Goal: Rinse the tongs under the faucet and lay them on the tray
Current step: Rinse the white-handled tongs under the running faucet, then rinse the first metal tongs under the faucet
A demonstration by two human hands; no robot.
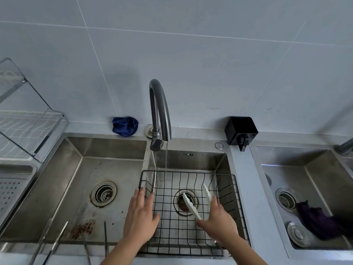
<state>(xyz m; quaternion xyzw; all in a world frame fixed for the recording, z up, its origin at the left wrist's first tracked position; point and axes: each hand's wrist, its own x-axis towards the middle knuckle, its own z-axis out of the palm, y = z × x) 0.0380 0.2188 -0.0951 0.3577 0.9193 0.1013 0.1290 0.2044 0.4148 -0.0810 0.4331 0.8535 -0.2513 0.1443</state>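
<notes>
**White tongs held over the wire basket, water running**

At far left a clear dish rack stands on the counter, with a perforated tray just near of it. The left sink basin has rusty stains near its front edge, where two pairs of metal tongs lie across the rim. A crumpled blue cloth sits by the wall. The faucet arches over the middle basin, a thin stream of water falling into a black wire basket. The left hand is spread flat and open, holding nothing, its fingers touching the basket's left edge. The right hand grips the white tongs, their arms splayed apart and pointing away over the drain, right of the stream. A black container stands on the ledge. In the right sink a dark purple cloth lies beside a drain cover.
</notes>
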